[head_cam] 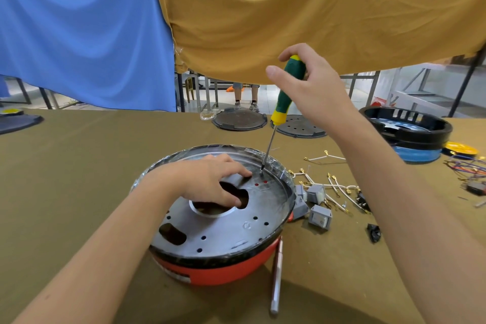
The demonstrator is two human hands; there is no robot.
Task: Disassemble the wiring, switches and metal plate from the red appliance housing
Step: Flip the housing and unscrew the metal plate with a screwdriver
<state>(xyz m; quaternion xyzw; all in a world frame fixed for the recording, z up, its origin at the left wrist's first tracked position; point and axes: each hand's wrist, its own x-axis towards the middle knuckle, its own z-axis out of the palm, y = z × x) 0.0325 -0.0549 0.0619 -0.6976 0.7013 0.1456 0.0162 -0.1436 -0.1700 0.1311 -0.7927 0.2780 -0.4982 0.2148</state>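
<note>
The red appliance housing (210, 269) sits upside down in front of me with a round grey metal plate (226, 231) on top. My left hand (210, 181) lies on the plate, thumb hooked into its central cutout and fingers flat on the metal. My right hand (313, 89) grips the green and yellow handle of a screwdriver (284, 97). Its tip stands on the plate's far rim beside my left fingertips. Two grey switches (319, 216) and white wires (339, 189) with brass terminals lie loose on the table to the right.
A thin metal rod (277, 271) lies by the housing's right side. Dark round lids (239, 119) and a stack of black and blue rings (410, 129) sit at the far edge. More coloured wires (470, 168) lie at far right. A person's legs (246, 96) stand beyond the table.
</note>
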